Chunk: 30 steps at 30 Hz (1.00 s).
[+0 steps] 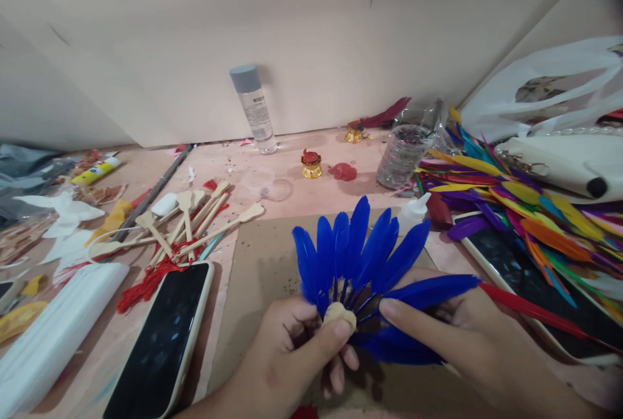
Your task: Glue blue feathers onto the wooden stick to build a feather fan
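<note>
A fan of blue feathers [363, 244] spreads out from a small pale wooden piece [339, 319] above the brown cardboard [263, 257]. My left hand [306, 347] is closed on the wooden piece, thumb pressed on its front. With thumb and fingers, my right hand [438, 328] pinches one blue feather [433, 290] at the right side of the fan; the fingers behind it are mostly hidden. Another blue feather [396, 347] points right below that hand. Just behind the fan stands a white glue bottle [413, 211].
Loose coloured feathers [549, 205] lie at the right, partly over a phone [520, 276]. Another phone [163, 341], wooden sticks with red tassels [187, 218] and a white package [63, 335] are at the left. Toward the wall stand a clear bottle [254, 111], a plastic cup [402, 156] and a small gold ornament [311, 165].
</note>
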Tool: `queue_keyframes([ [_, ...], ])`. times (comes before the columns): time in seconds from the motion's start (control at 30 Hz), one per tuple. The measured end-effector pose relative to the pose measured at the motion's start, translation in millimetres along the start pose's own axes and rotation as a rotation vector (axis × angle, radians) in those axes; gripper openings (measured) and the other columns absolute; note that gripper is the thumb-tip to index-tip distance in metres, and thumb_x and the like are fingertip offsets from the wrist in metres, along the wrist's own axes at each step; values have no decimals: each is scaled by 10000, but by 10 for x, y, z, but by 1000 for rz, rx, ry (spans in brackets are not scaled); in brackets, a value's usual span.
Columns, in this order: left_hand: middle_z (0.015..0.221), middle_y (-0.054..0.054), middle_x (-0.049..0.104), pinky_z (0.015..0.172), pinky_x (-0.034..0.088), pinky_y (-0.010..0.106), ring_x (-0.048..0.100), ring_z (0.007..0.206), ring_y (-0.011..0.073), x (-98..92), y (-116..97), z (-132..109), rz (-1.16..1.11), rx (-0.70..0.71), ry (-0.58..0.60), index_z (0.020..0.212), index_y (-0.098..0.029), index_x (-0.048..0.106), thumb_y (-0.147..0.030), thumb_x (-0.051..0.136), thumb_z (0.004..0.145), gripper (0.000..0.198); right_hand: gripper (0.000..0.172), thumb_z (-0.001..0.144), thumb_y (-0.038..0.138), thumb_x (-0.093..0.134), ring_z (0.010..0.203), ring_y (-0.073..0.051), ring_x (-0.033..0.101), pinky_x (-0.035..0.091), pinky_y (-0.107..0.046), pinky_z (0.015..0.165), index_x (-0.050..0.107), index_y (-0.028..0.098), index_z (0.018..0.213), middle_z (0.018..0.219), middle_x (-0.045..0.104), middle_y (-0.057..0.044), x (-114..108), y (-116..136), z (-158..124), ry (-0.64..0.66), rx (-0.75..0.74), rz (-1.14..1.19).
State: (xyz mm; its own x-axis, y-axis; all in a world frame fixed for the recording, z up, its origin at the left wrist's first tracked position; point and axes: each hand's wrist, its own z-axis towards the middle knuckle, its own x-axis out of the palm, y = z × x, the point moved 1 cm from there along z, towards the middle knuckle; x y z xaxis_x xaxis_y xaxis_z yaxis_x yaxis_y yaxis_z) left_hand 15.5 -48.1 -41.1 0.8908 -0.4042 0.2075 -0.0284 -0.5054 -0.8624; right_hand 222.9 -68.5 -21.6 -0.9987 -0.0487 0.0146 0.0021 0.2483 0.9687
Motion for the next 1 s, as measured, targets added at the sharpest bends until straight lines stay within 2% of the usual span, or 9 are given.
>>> queue_keyframes([
  [0.23, 651, 23, 728, 460, 418, 180, 539, 457, 62, -10, 68, 36, -38, 9, 14, 704, -150, 698, -607, 803, 828, 485, 244, 896, 477, 746, 912, -269, 796, 650, -357, 834, 804, 240, 909, 932, 847, -40, -6, -163, 47, 21, 31, -16],
  [0.5, 640, 16, 720, 444, 402, 175, 528, 447, 57, -8, 53, 32, -44, -1, 7, 701, -153, 683, -602, 810, 821, 482, 223, 876, 469, 763, 841, -254, 799, 650, -336, 801, 821, 255, 853, 892, 848, -30, 38, -149, 53, 26, 37, 39],
  [0.67, 627, 13, 711, 437, 385, 172, 527, 441, 54, 12, 22, 39, -45, -3, -7, 687, -153, 666, -623, 823, 793, 507, 211, 876, 451, 775, 890, -261, 802, 646, -337, 824, 834, 261, 946, 926, 852, -29, 41, -183, 56, 23, 56, 71],
  [1.0, 633, 21, 715, 441, 388, 180, 526, 444, 62, 4, 41, 23, -25, -1, -6, 686, -154, 671, -617, 804, 815, 499, 177, 852, 425, 801, 907, -260, 804, 647, -326, 828, 835, 273, 935, 915, 852, -15, 49, -190, 38, 5, 60, 73],
])
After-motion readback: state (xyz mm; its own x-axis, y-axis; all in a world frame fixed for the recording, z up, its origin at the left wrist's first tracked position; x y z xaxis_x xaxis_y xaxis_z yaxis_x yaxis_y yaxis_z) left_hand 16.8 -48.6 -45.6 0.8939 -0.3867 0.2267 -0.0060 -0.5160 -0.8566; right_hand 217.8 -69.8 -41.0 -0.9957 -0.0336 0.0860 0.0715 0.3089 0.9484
